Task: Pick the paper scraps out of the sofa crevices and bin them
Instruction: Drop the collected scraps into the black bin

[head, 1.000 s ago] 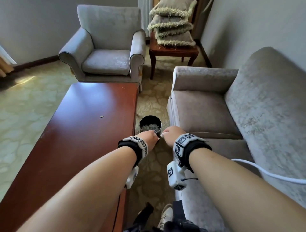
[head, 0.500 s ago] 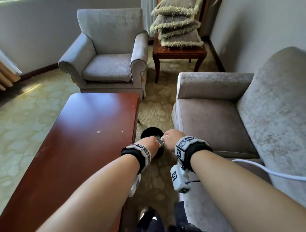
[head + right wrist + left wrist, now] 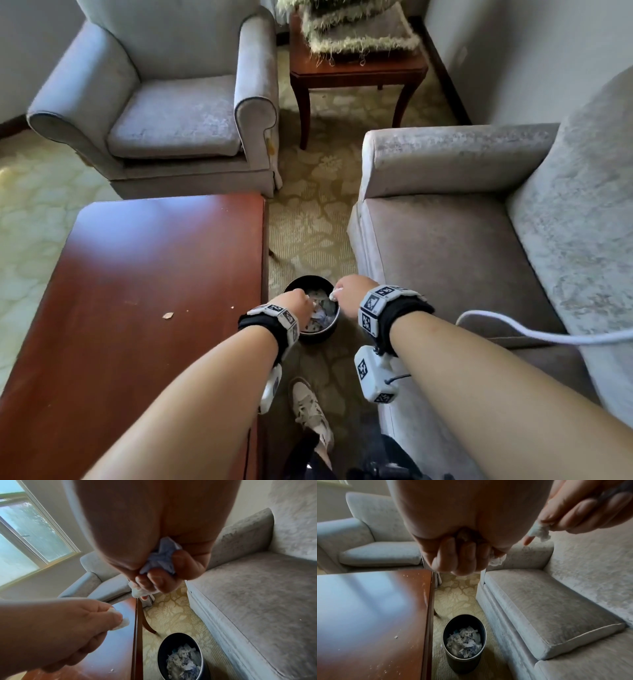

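Note:
A black round bin (image 3: 323, 334) stands on the carpet between the coffee table and the grey sofa (image 3: 445, 257), with several paper scraps (image 3: 322, 308) inside it. Both hands hover over its mouth. My left hand (image 3: 294, 303) is a fist gripping a white scrap (image 3: 497, 561) that pokes out by the thumb. My right hand (image 3: 352, 296) grips crumpled pale scraps (image 3: 163, 557), and one white tuft (image 3: 139, 592) sticks out past the fingertips. The left wrist view shows the bin (image 3: 448, 626) well below the hands.
The red-brown coffee table (image 3: 137, 291) lies left of the bin, with a small crumb (image 3: 168, 315) on it. A grey armchair (image 3: 171, 113) and a side table (image 3: 356, 73) stacked with cushions stand beyond. A white cable (image 3: 548, 337) crosses the sofa seat. My shoe (image 3: 308, 407) is near the bin.
Both hands have moved forward from beside the bin to over its mouth, still holding their scraps. The head view has tilted down and closer.

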`<state>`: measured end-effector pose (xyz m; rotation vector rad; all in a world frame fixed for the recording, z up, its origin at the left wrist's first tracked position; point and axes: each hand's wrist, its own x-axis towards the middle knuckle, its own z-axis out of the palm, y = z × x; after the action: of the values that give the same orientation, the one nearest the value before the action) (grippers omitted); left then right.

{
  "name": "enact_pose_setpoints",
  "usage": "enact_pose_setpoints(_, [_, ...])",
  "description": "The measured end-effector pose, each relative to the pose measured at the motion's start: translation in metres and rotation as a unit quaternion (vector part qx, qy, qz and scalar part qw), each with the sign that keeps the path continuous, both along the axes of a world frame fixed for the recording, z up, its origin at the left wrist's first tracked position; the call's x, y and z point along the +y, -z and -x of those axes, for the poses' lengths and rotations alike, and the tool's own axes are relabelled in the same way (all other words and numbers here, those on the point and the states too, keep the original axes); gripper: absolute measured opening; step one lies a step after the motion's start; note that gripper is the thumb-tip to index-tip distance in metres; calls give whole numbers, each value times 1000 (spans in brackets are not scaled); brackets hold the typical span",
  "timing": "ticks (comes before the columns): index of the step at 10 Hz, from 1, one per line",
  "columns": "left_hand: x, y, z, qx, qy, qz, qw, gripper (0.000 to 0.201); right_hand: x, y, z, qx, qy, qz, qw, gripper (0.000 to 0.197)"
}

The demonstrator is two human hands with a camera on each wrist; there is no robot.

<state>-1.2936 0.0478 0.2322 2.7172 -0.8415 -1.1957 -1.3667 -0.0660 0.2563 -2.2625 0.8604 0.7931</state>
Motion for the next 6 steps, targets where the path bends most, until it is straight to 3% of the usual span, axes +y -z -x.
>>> enact_pose_setpoints(1, [-16,50,-28,12,130,-64,989,35,-18,30,-25,21,-1,-15,1000,31])
enact_pose_setpoints(2, [-29,93,-57,-5,77,-52,996,32,-35,72,-43,16,8,-22,1000,32])
enact_pose_setpoints(3, [-41,161,-75,9,29,-36,999,32,-53,129,-65,42,10,-43,998,31])
enact_pose_setpoints(6, [-61,324,-98,50,-41,-58,996,28,-60,317,-104,115,-26,-80,990,22])
